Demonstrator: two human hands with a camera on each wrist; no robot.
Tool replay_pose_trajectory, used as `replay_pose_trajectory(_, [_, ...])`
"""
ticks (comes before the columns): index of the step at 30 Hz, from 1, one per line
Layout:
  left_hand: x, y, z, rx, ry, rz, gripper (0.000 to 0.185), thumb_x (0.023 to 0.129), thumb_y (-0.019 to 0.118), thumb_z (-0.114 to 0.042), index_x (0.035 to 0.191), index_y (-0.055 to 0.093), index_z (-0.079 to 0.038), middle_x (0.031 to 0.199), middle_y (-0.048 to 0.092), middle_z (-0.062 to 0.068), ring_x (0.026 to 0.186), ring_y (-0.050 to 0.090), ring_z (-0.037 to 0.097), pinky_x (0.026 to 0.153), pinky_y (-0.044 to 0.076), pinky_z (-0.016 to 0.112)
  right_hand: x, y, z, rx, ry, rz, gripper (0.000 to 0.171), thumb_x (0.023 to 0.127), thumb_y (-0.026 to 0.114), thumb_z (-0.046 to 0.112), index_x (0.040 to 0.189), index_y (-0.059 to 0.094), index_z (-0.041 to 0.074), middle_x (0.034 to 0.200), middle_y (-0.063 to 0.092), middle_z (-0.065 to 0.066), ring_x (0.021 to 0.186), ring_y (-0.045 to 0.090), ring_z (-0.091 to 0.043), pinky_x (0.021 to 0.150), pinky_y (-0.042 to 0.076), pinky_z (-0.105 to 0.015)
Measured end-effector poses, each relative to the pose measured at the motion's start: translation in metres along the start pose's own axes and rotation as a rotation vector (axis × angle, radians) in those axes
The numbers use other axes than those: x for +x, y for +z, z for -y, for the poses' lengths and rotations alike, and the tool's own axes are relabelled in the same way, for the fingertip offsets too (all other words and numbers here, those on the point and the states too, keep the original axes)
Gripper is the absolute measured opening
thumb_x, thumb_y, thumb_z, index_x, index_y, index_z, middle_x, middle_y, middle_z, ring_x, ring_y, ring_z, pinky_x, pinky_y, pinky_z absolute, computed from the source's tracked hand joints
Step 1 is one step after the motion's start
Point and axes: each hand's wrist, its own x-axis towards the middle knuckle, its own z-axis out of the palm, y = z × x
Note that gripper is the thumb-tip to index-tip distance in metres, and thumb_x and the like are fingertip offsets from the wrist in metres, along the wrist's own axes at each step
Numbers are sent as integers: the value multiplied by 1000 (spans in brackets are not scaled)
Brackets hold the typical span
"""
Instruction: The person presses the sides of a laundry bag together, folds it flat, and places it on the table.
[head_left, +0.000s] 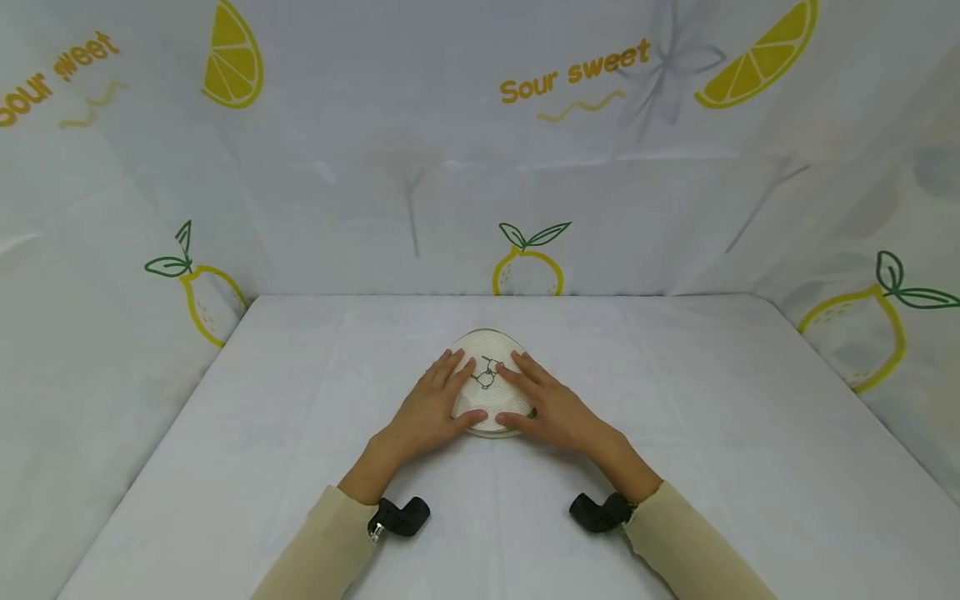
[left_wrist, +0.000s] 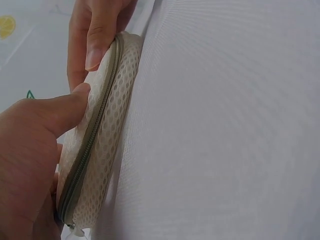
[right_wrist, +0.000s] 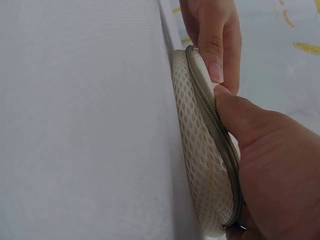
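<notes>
Both my hands steady a mesh pouch, mid-surface.
My left hand point(head_left: 431, 408) and right hand point(head_left: 547, 406) lie flat-fingered, thumbs pressing the zipped edge of the cream mesh pouch point(head_left: 489, 382) on the white surface point(head_left: 750, 433); I judge opening needs the zipper pull found first.

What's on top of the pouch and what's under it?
Both hands lie on the pouch: left hand, right hand, thumbs at its zipped edge. Under it is the white table. The zip is closed, so its inside is hidden.
</notes>
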Motion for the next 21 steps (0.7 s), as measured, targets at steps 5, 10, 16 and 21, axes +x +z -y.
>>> replay_pose_trajectory(5, [1,1,1,-5,-7,8,79,92,58,-50,149,30,-5,154,22,18,143,14,33,113,17,46,0,0,-1,-2,4,1,74,88,66,45,149,36,17,155,22,-16,142,18,-32,103,33,-56])
replay_pose_trajectory(10, [2,2,1,-18,-13,2,78,92,58,-50,149,30,-5,155,22,17,143,13,32,114,16,46,0,0,-1,-11,10,-4,75,88,66,47,150,35,18,155,22,-15,143,17,-31,103,33,-56])
replay_pose_trajectory(16, [2,1,2,-34,-5,-15,78,91,59,-49,149,31,-4,154,23,17,143,14,32,114,17,46,1,-1,-1,-9,17,-16,74,87,67,46,149,37,18,155,22,-15,143,18,-31,102,35,-56])
replay_pose_trajectory(21, [0,2,4,-57,-16,-24,79,89,61,-51,149,33,-7,154,25,14,143,16,29,113,20,47,0,1,-1,-12,27,-13,73,87,66,47,149,37,19,155,23,-14,142,19,-30,102,35,-56])
